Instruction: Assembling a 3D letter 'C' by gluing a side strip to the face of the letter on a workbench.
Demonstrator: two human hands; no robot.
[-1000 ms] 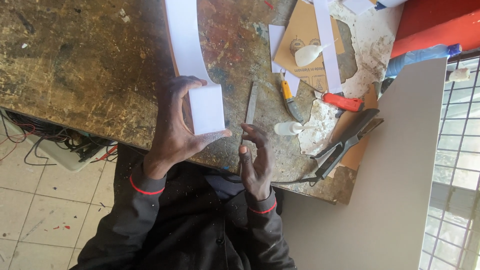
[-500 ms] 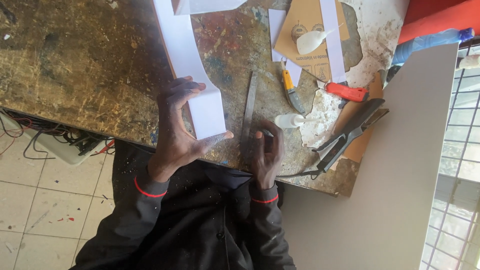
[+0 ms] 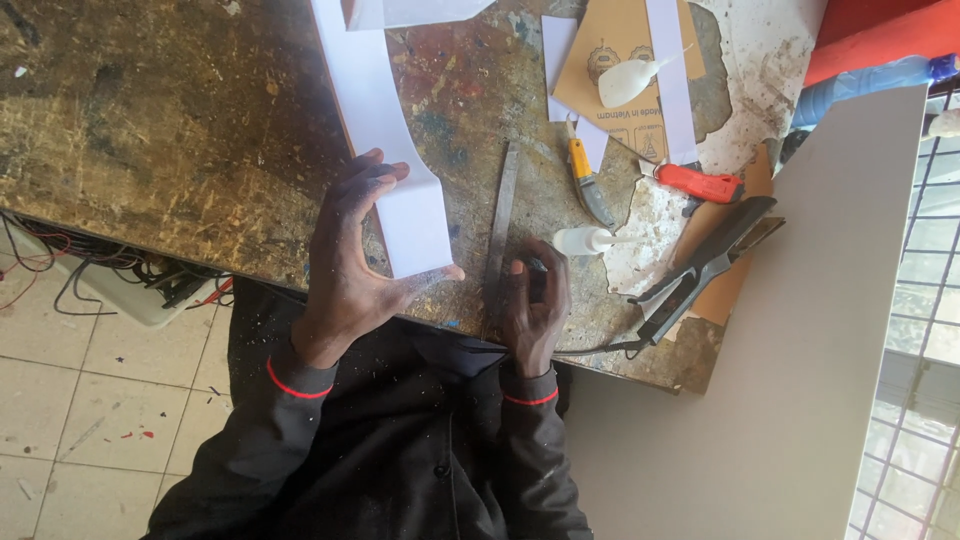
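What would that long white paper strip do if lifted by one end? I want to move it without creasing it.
The white paper strip would probably flop: it already bends where the left hand holds it. It looks thin and light, so it likely creases easily. Its flat length should slide along the workbench.

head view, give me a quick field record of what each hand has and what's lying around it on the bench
left hand: left hand grips the near end of a long white paper strip
right hand: right hand rests on the near end of a metal ruler
beside the ruler: small white glue bottle, yellow utility knife
further right: red-handled cutter, black shears
surface: worn wooden workbench
leaning at right: large grey board
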